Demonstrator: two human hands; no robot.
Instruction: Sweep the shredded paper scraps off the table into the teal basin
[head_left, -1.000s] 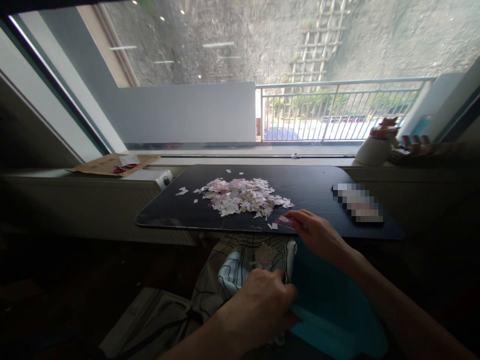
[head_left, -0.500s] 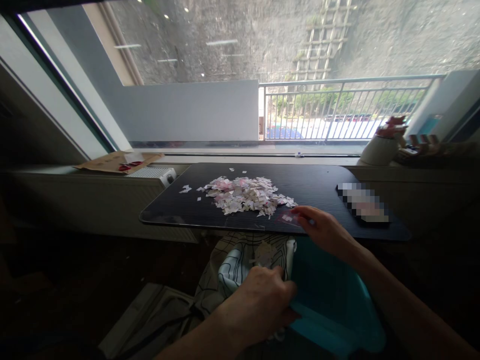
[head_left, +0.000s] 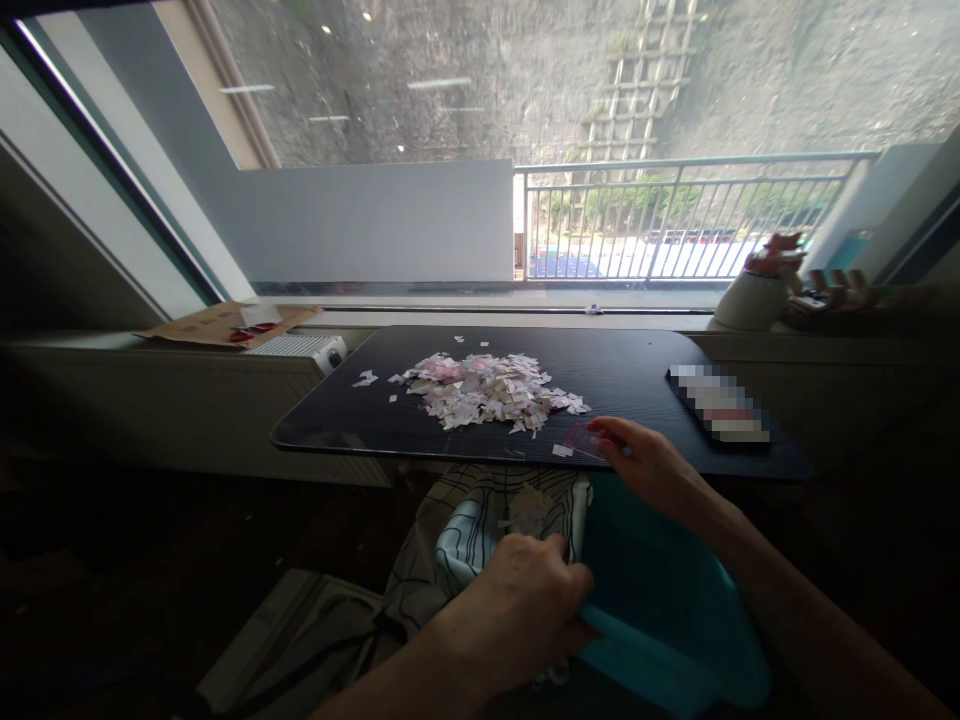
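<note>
My right hand (head_left: 637, 455) pinches a small clear plastic bag with pink print (head_left: 583, 438) at the table's front edge. A white paper scrap (head_left: 562, 450) lies beside the bag on the dark table (head_left: 615, 360). Left of it spreads a heap of small cut paper pieces (head_left: 487, 390), some tinted pink. Low in front of the table, my left hand (head_left: 536, 590) is closed at the near rim of a translucent teal plastic bin (head_left: 667, 610); its fingertips are partly hidden. Just beyond that hand, more paper scraps (head_left: 531, 505) rest on black-lined pale cloth (head_left: 469, 540).
A pixelated flat dark object (head_left: 720, 405) lies on the table's right side. On the sill are a white vase-like pot (head_left: 750, 300) and a brown paper bag (head_left: 195, 325) with red-handled scissors (head_left: 251, 332). A white radiator (head_left: 210, 400) stands left, below the window.
Paper that showed at the small plastic bag now lies on the table beside it. My right hand has shifted slightly; my left hand keeps its place. The view has moved a little.
</note>
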